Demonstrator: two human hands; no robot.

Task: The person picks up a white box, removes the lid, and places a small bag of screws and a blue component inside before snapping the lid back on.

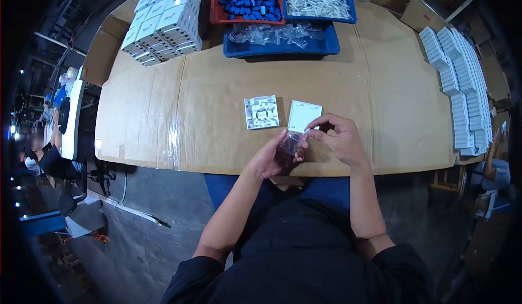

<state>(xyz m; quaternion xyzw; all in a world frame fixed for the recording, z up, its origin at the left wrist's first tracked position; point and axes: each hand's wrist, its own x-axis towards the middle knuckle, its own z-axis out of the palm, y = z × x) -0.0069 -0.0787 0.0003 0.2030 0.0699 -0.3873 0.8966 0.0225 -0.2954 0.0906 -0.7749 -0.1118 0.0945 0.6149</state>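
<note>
dark shirt (315, 249): nearest
left hand (269, 160): grasping clear bag (292, 142)
right hand (345, 143): pinching bag's top edge
bag: between hands
white card (304, 114): on desk (217, 141), just beyond bag
patterned box (262, 114): left of card

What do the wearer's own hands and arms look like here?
The left hand and right hand are ungloved, the forearms bare, with no watch or bracelet visible. Short black sleeves end around the elbows, matching the black top. Any ring is too small to tell.
</note>
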